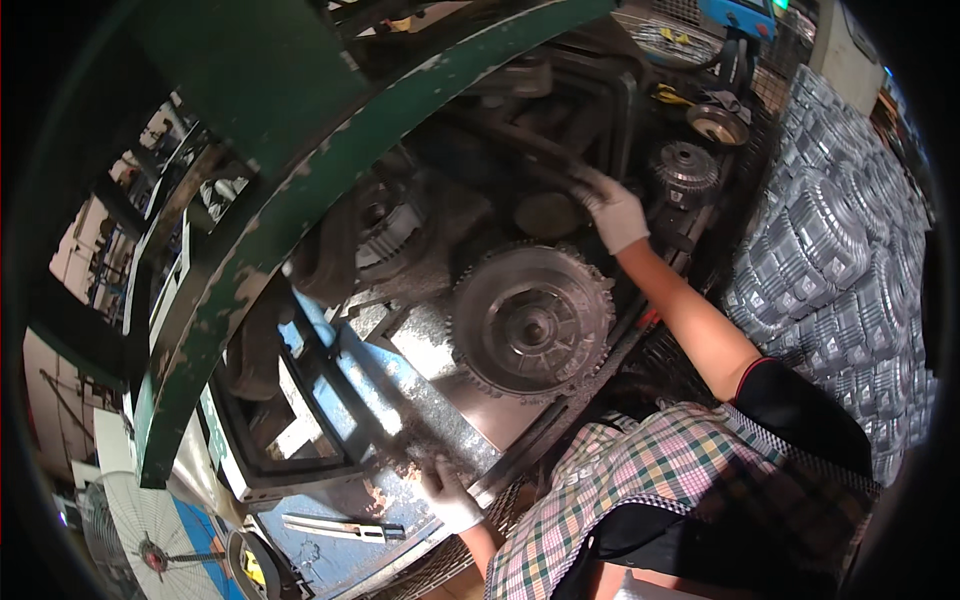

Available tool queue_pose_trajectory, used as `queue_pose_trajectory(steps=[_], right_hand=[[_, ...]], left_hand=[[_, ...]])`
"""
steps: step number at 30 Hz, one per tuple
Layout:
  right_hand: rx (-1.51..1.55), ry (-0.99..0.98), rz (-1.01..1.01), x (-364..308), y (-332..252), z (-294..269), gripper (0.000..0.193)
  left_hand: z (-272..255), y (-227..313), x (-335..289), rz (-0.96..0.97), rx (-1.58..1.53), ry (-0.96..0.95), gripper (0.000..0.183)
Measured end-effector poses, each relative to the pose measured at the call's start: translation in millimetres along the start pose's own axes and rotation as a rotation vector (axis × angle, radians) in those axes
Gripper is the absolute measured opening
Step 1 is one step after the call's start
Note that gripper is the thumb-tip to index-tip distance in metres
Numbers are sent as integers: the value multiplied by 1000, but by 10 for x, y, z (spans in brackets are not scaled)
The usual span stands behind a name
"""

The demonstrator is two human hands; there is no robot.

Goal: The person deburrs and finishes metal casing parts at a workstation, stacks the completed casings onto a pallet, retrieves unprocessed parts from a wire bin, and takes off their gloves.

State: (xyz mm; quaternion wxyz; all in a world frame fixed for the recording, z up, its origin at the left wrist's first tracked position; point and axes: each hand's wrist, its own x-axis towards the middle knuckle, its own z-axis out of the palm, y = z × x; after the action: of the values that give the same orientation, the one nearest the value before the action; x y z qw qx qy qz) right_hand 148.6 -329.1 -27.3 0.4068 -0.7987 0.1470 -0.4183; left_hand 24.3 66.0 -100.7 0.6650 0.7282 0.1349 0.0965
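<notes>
A: Where's the work?
B: Round metal part with a toothed rim [533, 328], centre of frame. Lies face up, on or over a bright metal plate [510, 418]; hub in the middle.
A: Right hand?
B: Right hand [617, 212], pale glove, upper centre, beyond the part's rim. Fingertips at the end of a dark bar [530, 150]. Touching, seemingly; whether the fingers are wrapped on it, cannot tell. Too dark there.
A: Left?
B: Left hand [448, 495], gloved, lower centre, near the edge of the blue table [325, 562]. Well apart from the part. Fingers blur into the litter; cannot tell if they pinch anything. A slim metal tool [345, 527] lies just left.
A: Doing it well?
B: My judgement: if the bar is to be worked, seat the whole palm on it first; fingertips alone could slip. Keep the forearm off the toothed rim, which could snag a glove. Left hand best kept out from under the heavy-looking frame [345, 140], upper left. Check that the part sits flat before any force goes on.
</notes>
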Motion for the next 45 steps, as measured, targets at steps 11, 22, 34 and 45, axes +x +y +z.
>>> queue_pose_trajectory(steps=[11,22,34,45], right_hand=[[-872,-359,-125,-395,1087,280,50],[-280,-126,-19,-1461,-38,-744,24],[-81,-434,-121,-1757,-657,-1646,28],[-613,145,-212,-2310,-1250,-4586,25]], left_hand=[[1067,1142,-25,1156,916,-610,47],[1040,870,16,1105,701,-590,53],[1216,1006,-922,542,229,-251,55],[2170,1048,-2489,812,115,-1221,49]])
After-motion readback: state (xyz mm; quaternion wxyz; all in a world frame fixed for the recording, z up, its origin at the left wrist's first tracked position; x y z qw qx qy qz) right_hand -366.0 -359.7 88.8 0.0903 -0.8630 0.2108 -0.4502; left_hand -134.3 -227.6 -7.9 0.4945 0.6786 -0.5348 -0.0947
